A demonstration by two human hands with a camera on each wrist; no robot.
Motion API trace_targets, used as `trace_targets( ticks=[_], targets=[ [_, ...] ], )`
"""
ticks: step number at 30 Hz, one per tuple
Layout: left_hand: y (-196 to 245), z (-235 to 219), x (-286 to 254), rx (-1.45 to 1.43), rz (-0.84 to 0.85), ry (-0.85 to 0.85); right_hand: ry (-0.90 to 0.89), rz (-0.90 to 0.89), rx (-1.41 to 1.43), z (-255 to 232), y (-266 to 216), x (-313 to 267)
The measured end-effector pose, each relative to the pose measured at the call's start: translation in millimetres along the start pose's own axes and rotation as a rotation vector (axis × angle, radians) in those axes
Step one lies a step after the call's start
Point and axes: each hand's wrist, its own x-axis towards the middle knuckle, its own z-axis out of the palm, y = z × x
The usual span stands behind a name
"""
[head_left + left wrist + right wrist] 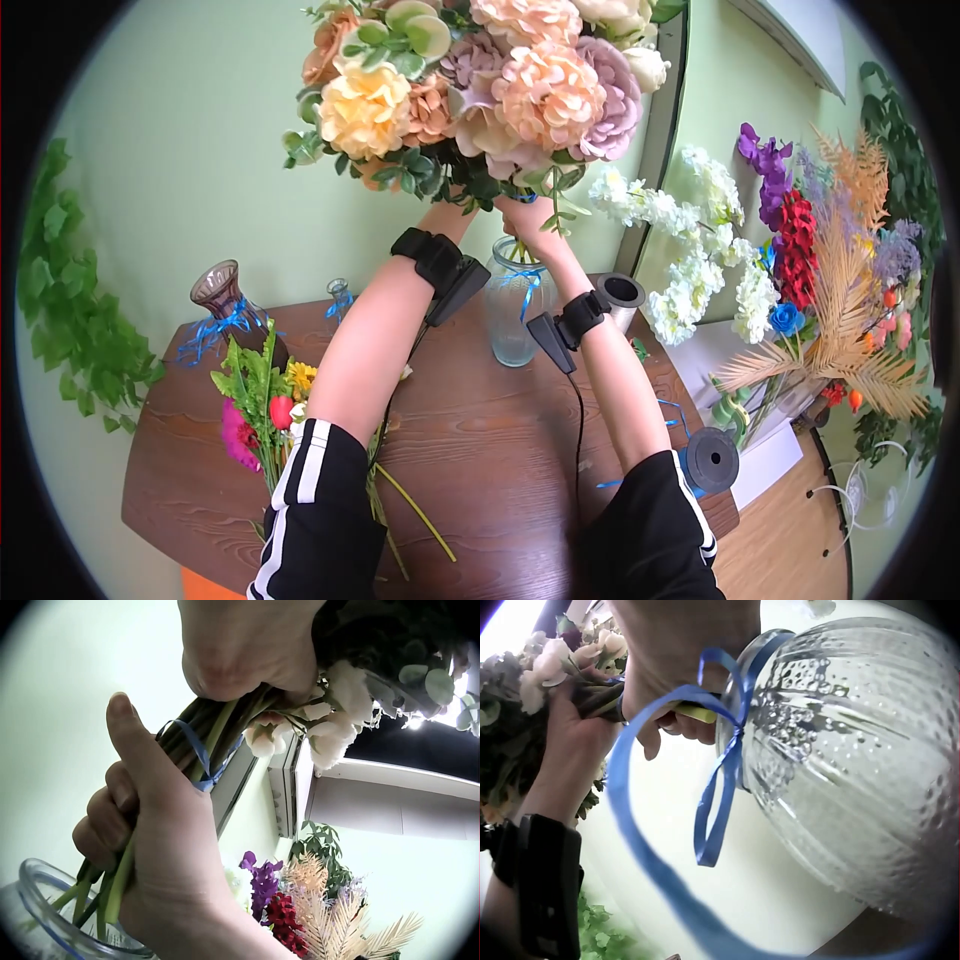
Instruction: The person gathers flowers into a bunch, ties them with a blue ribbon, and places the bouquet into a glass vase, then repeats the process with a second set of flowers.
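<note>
A large bouquet of artificial flowers (545, 95), peach, mauve and cream, is held up by both hands. My left hand (247, 656) grips the bundled stems close under the blooms; the flowers hide most of it in the head view. Lower down, my right hand (532, 222) wraps the same stems (217, 731), its thumb extended along them in the left wrist view. A blue ribbon (199, 746) circles the stems between the hands. The cut stem ends are at the mouth of a clear glass vase (515, 320), whose neck carries a tied blue ribbon (724, 769).
On the wooden table (480, 440) are a purple glass vase (217, 290), a small blue bottle (339, 298), a bunch of mixed flowers (245, 420) and a ribbon spool (711, 461). A grey cylinder (622, 290) stands behind my right forearm. Tall flower arrangements (800, 260) fill the right side.
</note>
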Motion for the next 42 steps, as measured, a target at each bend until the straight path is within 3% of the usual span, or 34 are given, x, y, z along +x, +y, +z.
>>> trace_targets(
  ticks=[5, 9, 12, 15, 16, 20, 30, 33, 36, 39, 40, 42],
  targets=[
    [-15.9, 3.5, -15.4, 0.085, -0.011, -0.037, -0.305, 0.125, -0.219, -18.5, -36.5, -18.7],
    [-30.6, 13.0, -24.1, 0.146, -0.013, -0.055, -0.356, 0.163, -0.2, -33.5, -47.3, -42.4],
    [-37.1, 16.8, -27.0, 0.176, -0.013, -0.061, -0.383, 0.333, -0.302, -34.9, -29.5, -33.3],
    [-44.7, 15.3, -34.1, 0.209, -0.024, -0.069, -0.42, 0.146, -0.534, -38.5, -26.7, -34.2],
    [-47.8, 15.7, -37.2, 0.221, -0.029, -0.072, -0.405, -0.037, -0.457, -37.1, -20.6, -37.5],
    [-53.7, 20.7, -40.9, 0.234, -0.025, -0.07, -0.355, 0.099, -0.309, -44.0, -15.8, -45.2],
    [11.4, 11.3, -20.5, 0.155, 0.178, -0.111, -0.07, -0.116, -0.239, -8.5, -14.0, -6.5],
    [22.3, 14.2, -21.6, 0.141, 0.217, -0.137, -0.042, 0.074, -0.122, 2.3, -25.3, -22.4],
    [25.6, 20.4, -20.4, 0.135, 0.248, -0.152, -0.083, 0.237, 0.018, 2.7, -29.3, -27.6],
    [19.4, 22.7, -22.2, 0.154, 0.236, -0.152, -0.235, 0.411, 0.024, -7.4, -14.7, -21.7],
    [14.8, 22.1, -23.1, 0.167, 0.227, -0.152, -0.301, 0.372, 0.085, -10.5, -10.0, -24.2],
    [4.8, 18.6, -29.1, 0.212, 0.194, -0.14, -0.293, 0.149, -0.216, -19.1, -2.5, -28.0]
  ],
)
